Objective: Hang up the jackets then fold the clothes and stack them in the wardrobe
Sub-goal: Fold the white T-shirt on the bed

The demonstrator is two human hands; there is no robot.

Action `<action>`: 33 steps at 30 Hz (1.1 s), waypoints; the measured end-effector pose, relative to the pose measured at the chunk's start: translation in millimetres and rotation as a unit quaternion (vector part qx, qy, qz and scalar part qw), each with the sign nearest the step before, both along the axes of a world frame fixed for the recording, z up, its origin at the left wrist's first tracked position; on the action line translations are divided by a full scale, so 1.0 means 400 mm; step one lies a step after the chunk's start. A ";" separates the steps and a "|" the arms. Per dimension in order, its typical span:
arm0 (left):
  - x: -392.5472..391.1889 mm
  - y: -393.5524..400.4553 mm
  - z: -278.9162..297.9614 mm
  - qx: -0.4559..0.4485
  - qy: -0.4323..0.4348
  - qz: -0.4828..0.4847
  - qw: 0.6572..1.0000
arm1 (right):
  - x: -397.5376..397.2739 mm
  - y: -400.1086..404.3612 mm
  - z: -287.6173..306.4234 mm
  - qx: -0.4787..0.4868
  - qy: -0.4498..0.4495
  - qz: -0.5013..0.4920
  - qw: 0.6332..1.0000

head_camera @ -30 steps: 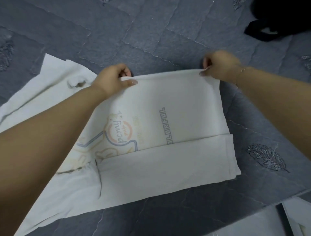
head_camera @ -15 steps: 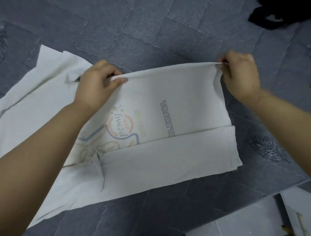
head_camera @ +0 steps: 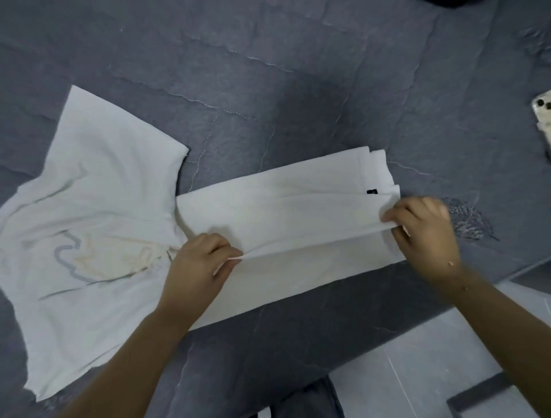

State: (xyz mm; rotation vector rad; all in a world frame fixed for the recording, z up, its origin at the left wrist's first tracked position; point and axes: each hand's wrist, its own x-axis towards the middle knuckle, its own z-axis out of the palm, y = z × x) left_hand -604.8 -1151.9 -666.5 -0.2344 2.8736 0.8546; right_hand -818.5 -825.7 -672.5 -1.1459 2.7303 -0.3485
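A white T-shirt (head_camera: 286,206) lies on a grey quilted bed cover (head_camera: 268,74), its lower half folded lengthwise into a long strip. A small black tag shows near the strip's right end. The shirt's upper part with a faint printed design (head_camera: 98,256) spreads flat at the left, a sleeve pointing away. My left hand (head_camera: 199,262) pinches the folded flap's edge near the strip's middle. My right hand (head_camera: 423,232) pinches the same flap at its right end, holding it just above the layer below.
A phone in a pale case (head_camera: 544,115) lies at the right edge of the bed. A dark garment (head_camera: 456,2) peeks in at the top edge. Pale floor tiles (head_camera: 417,373) show beyond the bed's near edge at bottom right.
Both hands have carried the shirt's far edge toward me and laid it over the near fold, covering the print and narrowing the strip. The view shifted, bringing the phone into sight.
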 end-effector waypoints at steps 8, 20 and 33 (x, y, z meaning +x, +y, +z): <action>0.020 0.018 -0.046 0.023 -0.046 -0.026 0.998 | 0.051 0.013 -0.045 0.059 -0.061 -0.074 0.994; -0.017 0.137 -0.046 0.020 -0.106 -0.023 0.994 | 0.071 -0.024 -0.038 -0.093 -0.243 -0.441 0.859; -0.008 0.110 -0.038 0.042 -0.123 -0.100 0.987 | 0.102 0.080 -0.015 -0.038 -0.344 -0.409 0.844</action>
